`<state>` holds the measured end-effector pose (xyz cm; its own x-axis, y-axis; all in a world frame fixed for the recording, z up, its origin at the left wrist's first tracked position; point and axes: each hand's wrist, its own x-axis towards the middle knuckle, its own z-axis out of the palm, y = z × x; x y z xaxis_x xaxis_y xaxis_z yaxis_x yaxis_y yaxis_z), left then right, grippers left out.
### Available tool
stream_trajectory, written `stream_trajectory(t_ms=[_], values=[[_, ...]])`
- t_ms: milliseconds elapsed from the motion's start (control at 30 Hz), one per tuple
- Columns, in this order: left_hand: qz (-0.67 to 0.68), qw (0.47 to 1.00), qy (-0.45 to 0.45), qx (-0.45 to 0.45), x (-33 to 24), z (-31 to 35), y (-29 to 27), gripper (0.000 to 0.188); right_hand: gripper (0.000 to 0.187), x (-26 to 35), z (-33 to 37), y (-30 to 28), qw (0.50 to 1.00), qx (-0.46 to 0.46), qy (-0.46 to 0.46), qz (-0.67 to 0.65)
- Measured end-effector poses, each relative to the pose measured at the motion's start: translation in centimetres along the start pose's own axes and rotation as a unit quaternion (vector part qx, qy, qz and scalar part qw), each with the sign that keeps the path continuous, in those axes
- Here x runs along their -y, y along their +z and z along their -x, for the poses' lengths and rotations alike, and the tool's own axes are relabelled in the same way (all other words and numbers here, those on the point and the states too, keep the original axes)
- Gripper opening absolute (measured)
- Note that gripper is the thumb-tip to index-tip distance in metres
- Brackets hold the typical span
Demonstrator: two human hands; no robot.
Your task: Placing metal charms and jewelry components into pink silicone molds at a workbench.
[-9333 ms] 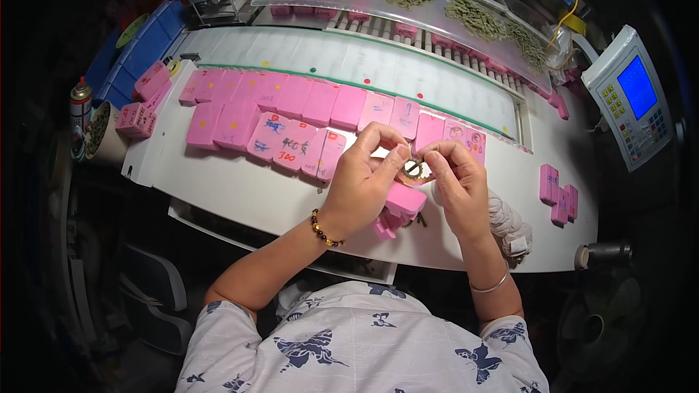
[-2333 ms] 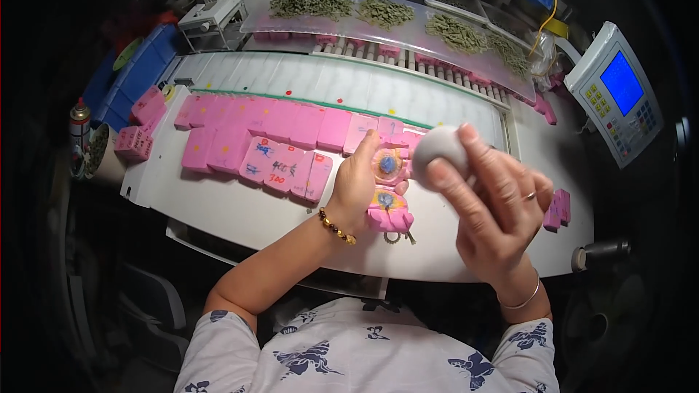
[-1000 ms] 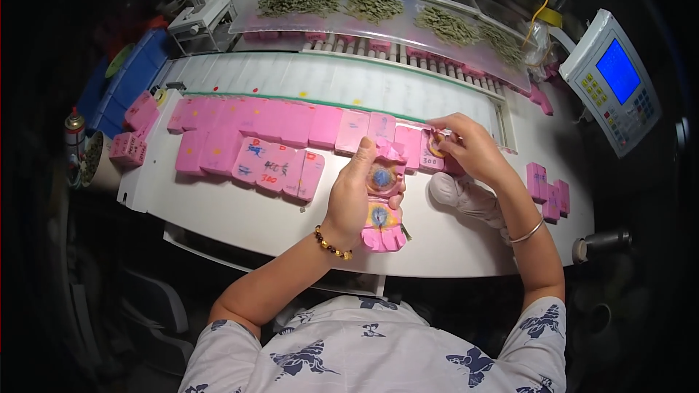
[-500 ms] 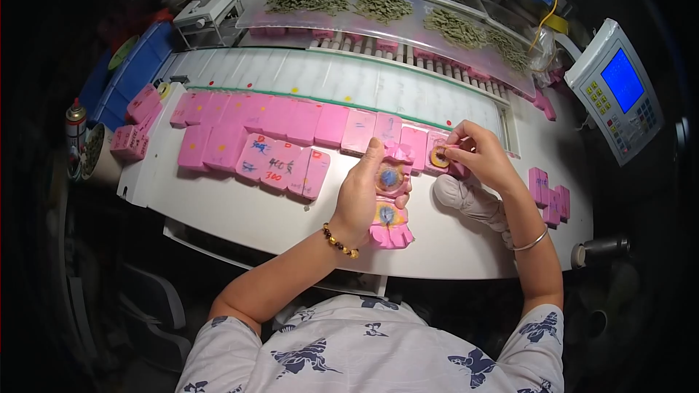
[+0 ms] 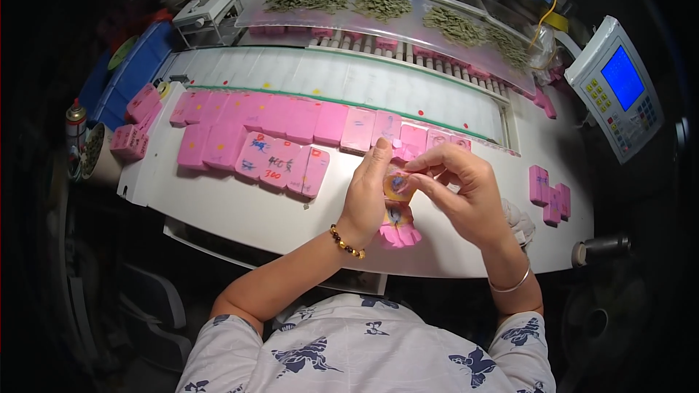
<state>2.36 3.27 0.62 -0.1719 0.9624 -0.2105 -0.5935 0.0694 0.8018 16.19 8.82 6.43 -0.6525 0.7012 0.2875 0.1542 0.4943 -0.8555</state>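
While the left hand [image 5: 362,204] wraps around an opened pink mould [image 5: 398,236], the right hand [image 5: 466,193] holds its thumb and forefinger nearly together at the upper of the 2 mould halves; whether they pinch anything cannot be told. The mould is over the white tabletop [image 5: 291,212], nearer the wearer than the pink blocks [image 5: 274,115]. 1 white cloth pouch [image 5: 520,220] lies partly hidden beside the right wrist.

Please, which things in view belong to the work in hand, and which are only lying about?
In the work:
left hand, holding the opened pink mould
right hand, at its upper part; whether pinching something, unclear

Lying about:
spray can
dark cylinder
small pink blocks at right
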Motion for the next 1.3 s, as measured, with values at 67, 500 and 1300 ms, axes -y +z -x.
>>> stream_trajectory(t_ms=[67,500,1300], values=[[0.005,1.000,-0.015,0.025,-0.2,0.3,-0.1,0.057,0.011,-0.3,-0.1,0.7,0.998,-0.018,-0.025,0.047],[-0.025,0.988,0.128,0.084,-0.4,1.5,0.8,0.038,0.029,-0.8,0.5,2.4,0.970,-0.142,0.060,-0.188],[-0.042,0.980,0.176,0.081,-0.5,1.8,0.2,0.030,0.047,-0.4,1.8,3.0,0.983,-0.173,-0.054,-0.019]])
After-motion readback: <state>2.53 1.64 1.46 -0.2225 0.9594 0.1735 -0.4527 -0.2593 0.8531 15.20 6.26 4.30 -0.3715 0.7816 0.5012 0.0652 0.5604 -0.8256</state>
